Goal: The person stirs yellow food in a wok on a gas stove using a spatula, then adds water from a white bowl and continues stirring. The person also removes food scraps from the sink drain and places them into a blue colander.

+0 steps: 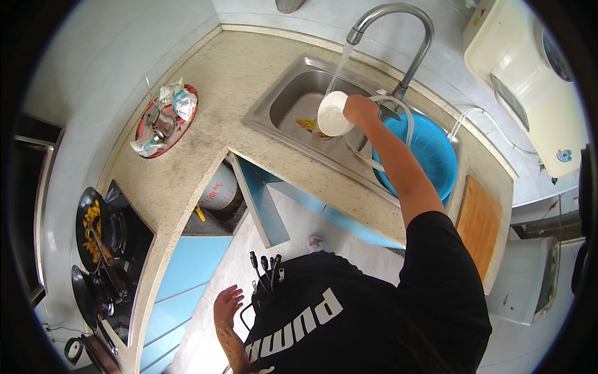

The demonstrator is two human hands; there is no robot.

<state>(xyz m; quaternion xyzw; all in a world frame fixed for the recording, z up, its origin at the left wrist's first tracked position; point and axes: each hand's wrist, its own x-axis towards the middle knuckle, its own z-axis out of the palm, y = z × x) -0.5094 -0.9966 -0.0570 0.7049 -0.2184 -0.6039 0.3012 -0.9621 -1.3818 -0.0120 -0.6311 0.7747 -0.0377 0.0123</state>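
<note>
My right hand (362, 110) grips the rim of a white bowl (333, 114) over the stainless steel sink (299, 103). A stream of water (339, 68) runs from the curved metal faucet (397, 9) down to the bowl's far edge. Yellowish scraps (306, 124) lie in the basin below the bowl. Beside my right forearm a blue plastic basket (427, 154) fills the sink's right side, with a pale hose (404, 110) looping near it. My left hand (229, 301) hangs at my side above the floor, its fingers slightly curled and apart, holding nothing.
On the left, a wok (88, 229) with yellow food pieces and a spatula sits on the black gas stove (133, 252). A red-rimmed tray (187, 124) rests on the counter. The cabinet door (259, 201) stands ajar near a gas cylinder (218, 189). A wooden cutting board (479, 224) lies right.
</note>
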